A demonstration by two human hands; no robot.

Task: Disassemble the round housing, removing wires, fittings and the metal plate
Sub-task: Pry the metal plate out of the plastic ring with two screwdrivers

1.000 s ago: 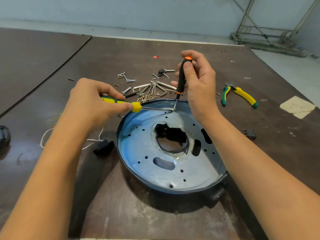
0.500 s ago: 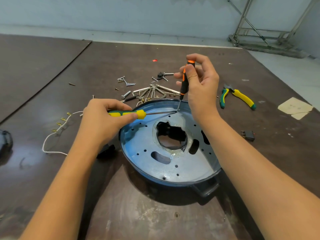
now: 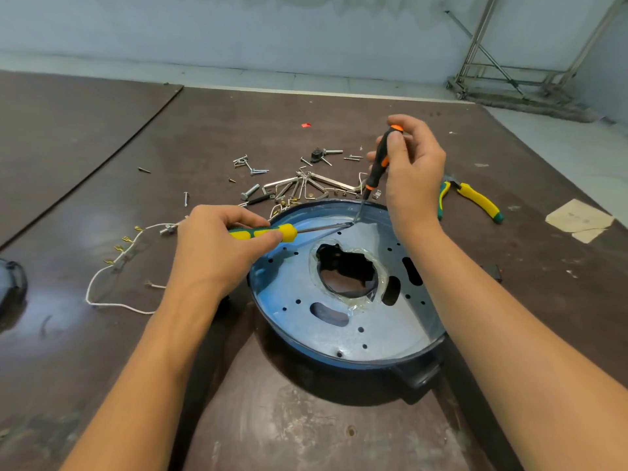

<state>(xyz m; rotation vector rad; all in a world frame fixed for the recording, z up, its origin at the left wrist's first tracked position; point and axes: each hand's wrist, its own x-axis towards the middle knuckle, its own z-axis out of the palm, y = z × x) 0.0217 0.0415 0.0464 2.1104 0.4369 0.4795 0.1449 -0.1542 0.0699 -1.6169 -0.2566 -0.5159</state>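
The round dark-blue housing (image 3: 418, 375) lies on the brown table, with a perforated metal plate (image 3: 295, 283) seated inside it and a ragged hole at its middle. My left hand (image 3: 217, 249) grips a yellow-green screwdriver (image 3: 268, 231), held almost flat, its tip at the plate's far edge. My right hand (image 3: 413, 178) pinches a black-orange screwdriver (image 3: 379, 164) nearly upright, its tip meeting the same spot by the housing's far rim.
Loose screws, bolts and metal clips (image 3: 299, 185) lie just beyond the housing. A white wire with brass terminals (image 3: 115, 263) trails at the left. Yellow-green pliers (image 3: 475, 198) sit at the right, taped paper (image 3: 577, 219) farther right, a dark object (image 3: 10, 280) at the left edge.
The view has shifted, so housing and hands sit differently in frame. My left hand has drawn back leftward along its screwdriver, uncovering the white wire. Both tips stay at the far edge.
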